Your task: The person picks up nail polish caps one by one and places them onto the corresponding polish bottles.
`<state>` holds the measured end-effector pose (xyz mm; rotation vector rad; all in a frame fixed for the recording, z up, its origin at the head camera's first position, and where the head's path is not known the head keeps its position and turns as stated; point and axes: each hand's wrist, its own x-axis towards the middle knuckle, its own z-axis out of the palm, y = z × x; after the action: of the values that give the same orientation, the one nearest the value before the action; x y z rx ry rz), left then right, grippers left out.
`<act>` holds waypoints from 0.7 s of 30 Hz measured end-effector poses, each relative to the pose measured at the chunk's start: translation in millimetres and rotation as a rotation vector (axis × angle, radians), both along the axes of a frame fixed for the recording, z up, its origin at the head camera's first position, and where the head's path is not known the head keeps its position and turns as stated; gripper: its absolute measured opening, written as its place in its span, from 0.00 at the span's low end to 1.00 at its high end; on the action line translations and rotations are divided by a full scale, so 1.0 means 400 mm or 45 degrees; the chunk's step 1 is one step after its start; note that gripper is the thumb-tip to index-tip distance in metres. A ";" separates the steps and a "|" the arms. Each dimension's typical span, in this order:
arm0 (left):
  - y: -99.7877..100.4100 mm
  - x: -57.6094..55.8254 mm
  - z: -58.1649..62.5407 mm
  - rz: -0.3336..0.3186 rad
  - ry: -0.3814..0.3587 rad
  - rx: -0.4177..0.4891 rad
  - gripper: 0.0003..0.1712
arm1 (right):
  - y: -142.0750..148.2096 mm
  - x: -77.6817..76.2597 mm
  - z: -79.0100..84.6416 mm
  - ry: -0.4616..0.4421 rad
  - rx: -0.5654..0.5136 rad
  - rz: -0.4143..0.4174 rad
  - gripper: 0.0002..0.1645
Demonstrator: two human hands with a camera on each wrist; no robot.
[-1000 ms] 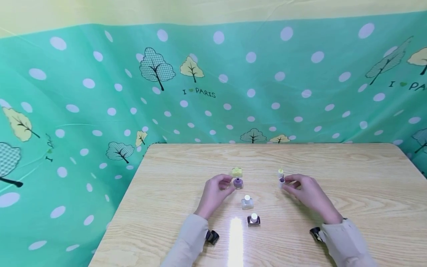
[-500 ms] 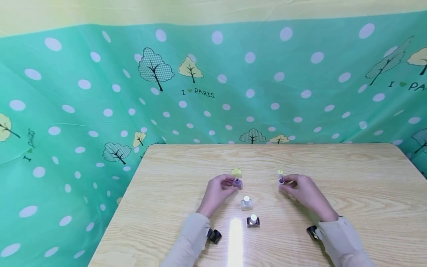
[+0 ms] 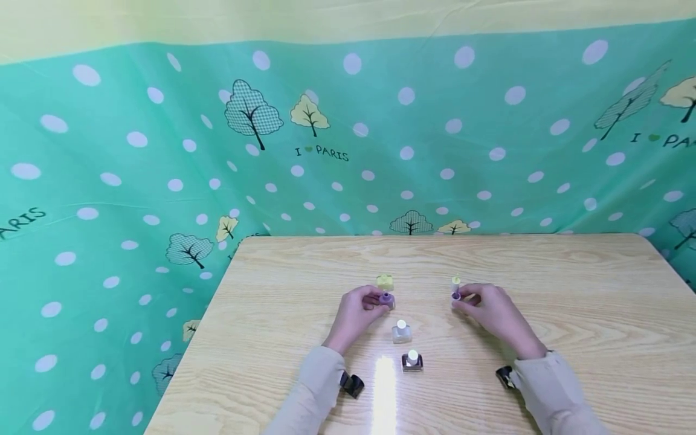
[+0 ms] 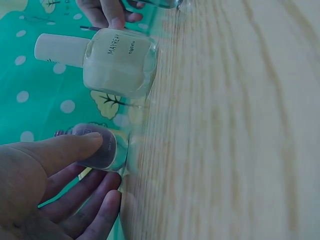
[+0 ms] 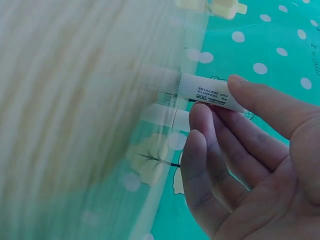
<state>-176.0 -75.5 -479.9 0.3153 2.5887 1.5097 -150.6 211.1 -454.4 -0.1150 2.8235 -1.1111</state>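
Observation:
My left hand [image 3: 356, 314] holds an uncapped purple nail polish bottle [image 3: 386, 300], its thumb across the front and fingers behind, as the left wrist view shows. The bottle [image 4: 97, 147] stands upright on the table. To the right, my right hand [image 3: 492, 311] pinches a white nail polish cap [image 5: 212, 91] between thumb and fingers. This cap stands on its top with the purple brush pointing up. Just behind the purple bottle is an uncapped yellow bottle [image 3: 385, 282]. Its white cap [image 3: 455, 284] stands brush-up behind the pinched one.
Nearer me on the wooden table [image 3: 571, 290] stand a capped whitish nail polish bottle [image 3: 402, 333] and a capped dark one [image 3: 412, 362]. A green dotted curtain [image 3: 348, 139] hangs behind the table and at its left. Light glares off the tabletop near the front.
My right hand and the cap it pinches have shifted slightly left. My left hand has edged right, its thumb further across the purple bottle. The other bottles stay put.

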 end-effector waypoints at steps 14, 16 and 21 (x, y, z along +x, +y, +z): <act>-0.024 0.020 -0.002 0.021 0.017 0.049 0.16 | 0.000 0.021 0.028 0.049 -0.062 0.004 0.11; -0.025 0.022 0.002 0.029 0.032 0.048 0.16 | -0.001 0.024 0.032 0.053 -0.069 0.005 0.11; -0.026 0.031 0.013 0.050 0.046 0.051 0.17 | 0.001 0.032 0.049 0.054 -0.046 0.000 0.12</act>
<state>-163.6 -85.8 -474.6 0.3001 2.6096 1.5855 -137.7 211.4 -435.0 -0.1435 2.8412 -1.1739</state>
